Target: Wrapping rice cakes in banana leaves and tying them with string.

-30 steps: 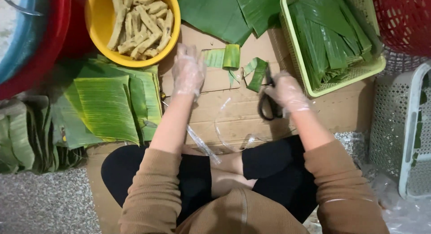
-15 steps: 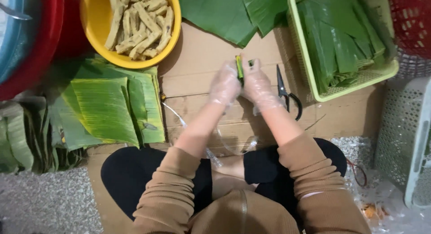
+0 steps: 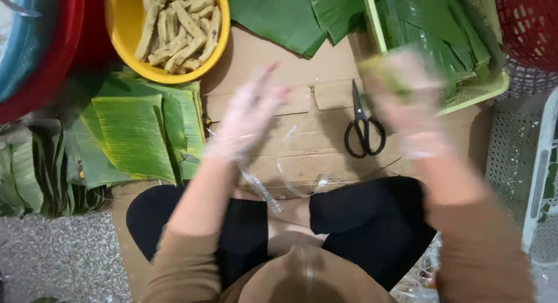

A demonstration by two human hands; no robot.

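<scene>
View from above of a seated person, legs crossed, w/ both hands raised over flattened cardboard (image 3: 302,128) on the floor. Both hands wear thin clear gloves and are motion-blurred.

Left hand (image 3: 247,114): fingers spread and loose, palm turned inward, holding nothing, above the cardboard just right of a stack of cut green leaves (image 3: 139,134).

Right hand (image 3: 407,102): up near the corner of a lime-green basket (image 3: 476,91). A small pale-green wrapped bundle (image 3: 378,70) shows at the fingertips; the fingers seem curled on it, but blur makes the grip hard to confirm.

Hands are well apart, w/ black scissors (image 3: 363,126) lying flat on the cardboard between them, blades pointing away from the person, touched by neither hand.

Around: a yellow bowl (image 3: 125,53) top left holds pale tan sticks (image 3: 177,21) of food. Left of it, the rim of a red tub (image 3: 46,65). Large whole leaves (image 3: 290,18) lie at top center, partly on the cardboard. The basket holds folded leaf strips (image 3: 430,30). A red mesh basket (image 3: 529,24) sits top right, a white perforated crate (image 3: 543,181) at far right. Clear plastic strips (image 3: 290,184) trail across the cardboard's near edge, by the person's knees. Speckled grey floor (image 3: 52,256) bottom left.
</scene>
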